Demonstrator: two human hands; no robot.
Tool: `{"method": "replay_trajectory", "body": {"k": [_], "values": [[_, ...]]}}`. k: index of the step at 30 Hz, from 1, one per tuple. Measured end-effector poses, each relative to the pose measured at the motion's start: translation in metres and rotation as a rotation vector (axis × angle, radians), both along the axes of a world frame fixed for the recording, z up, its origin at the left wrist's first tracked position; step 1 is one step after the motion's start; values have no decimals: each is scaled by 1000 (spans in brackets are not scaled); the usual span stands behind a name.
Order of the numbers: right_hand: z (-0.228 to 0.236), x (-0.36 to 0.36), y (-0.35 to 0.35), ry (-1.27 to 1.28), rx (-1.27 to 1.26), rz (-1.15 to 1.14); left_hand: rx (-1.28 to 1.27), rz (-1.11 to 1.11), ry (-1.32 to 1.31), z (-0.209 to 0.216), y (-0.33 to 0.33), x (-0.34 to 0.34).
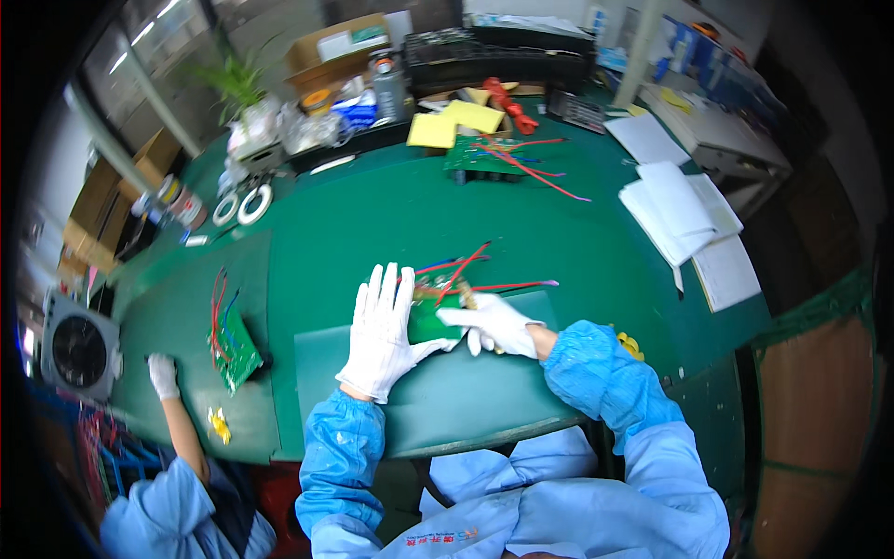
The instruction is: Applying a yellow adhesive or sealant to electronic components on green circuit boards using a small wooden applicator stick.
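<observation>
My left hand (380,335), in a white glove, lies with its fingers stretched out along the left edge of a green circuit board (430,322). Part of the board is hidden under the gloves. Red and blue wires (462,268) rise from its far side. Closed in a white glove, my right hand (494,324) is at the board's right edge. From its fingers a slim tan tool (467,294) points up over the board; blur hides its exact kind. The board rests at the far side of a smooth green mat (428,410).
A second wired board (484,158) sits farther back by yellow papers (473,115). Another board (238,354) lies left, near a co-worker's gloved hand (163,376). Tape rolls (254,204), a fan (82,348), and white papers (670,219) at right surround the work area.
</observation>
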State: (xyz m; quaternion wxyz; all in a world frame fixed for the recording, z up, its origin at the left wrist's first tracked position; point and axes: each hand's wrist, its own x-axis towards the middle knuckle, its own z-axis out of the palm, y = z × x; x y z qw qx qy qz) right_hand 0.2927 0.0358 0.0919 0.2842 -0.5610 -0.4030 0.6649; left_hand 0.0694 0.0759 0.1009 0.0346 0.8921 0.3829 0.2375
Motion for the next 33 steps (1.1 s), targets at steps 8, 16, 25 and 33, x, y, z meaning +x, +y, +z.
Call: {"method": "replay_trajectory", "body": {"k": [8, 16, 25, 33], "values": [[40, 36, 15, -333, 324, -169, 103, 177, 85, -20, 26, 7], [-15, 130, 202, -1422, 1055, -355, 228, 958, 73, -42, 158, -39], [8, 84, 223, -1177, 664, -169, 749, 426, -126, -61, 184, -23], [-5, -36, 200, 457, 395, -131, 550, 26, -622, -99, 183, 16]]}}
